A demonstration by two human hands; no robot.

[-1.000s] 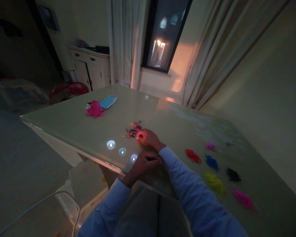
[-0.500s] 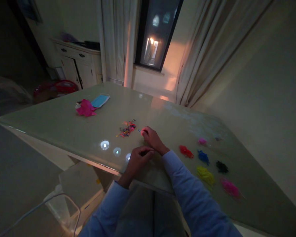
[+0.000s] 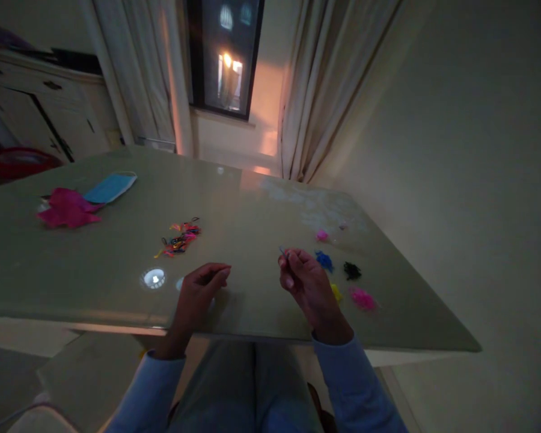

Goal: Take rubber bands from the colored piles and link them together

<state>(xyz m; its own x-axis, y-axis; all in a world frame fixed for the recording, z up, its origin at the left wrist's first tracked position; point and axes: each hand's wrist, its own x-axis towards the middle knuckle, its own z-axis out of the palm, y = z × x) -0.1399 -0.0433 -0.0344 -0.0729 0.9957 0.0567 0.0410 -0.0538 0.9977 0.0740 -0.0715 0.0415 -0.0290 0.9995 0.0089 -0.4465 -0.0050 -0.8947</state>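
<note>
My right hand (image 3: 307, 282) is closed above the table, short of the coloured piles, with a thin bluish stick-like thing (image 3: 282, 250) poking out from its fingertips. Its exact kind is too small to tell. To the left, my left hand (image 3: 202, 294) hovers near the front edge, thumb and fingers pinched together; anything between them is too small to see. Beyond it lies a mixed heap of small coloured bands or strings (image 3: 180, 239). Right of my right hand are loose piles: blue (image 3: 324, 261), black (image 3: 352, 270), pink (image 3: 363, 299) and yellow (image 3: 336, 293), the last partly covered by the hand.
The glossy table (image 3: 243, 228) reflects ceiling lights. A blue face mask (image 3: 110, 187) and a crumpled pink piece (image 3: 68, 208) lie at the left. A small pink clump (image 3: 321, 235) is farther back. Curtains, a window (image 3: 228, 60) and a wall stand behind.
My view has turned to the right. My right hand has moved away from the mixed heap toward the coloured piles, and my hands, close together before, are now well apart.
</note>
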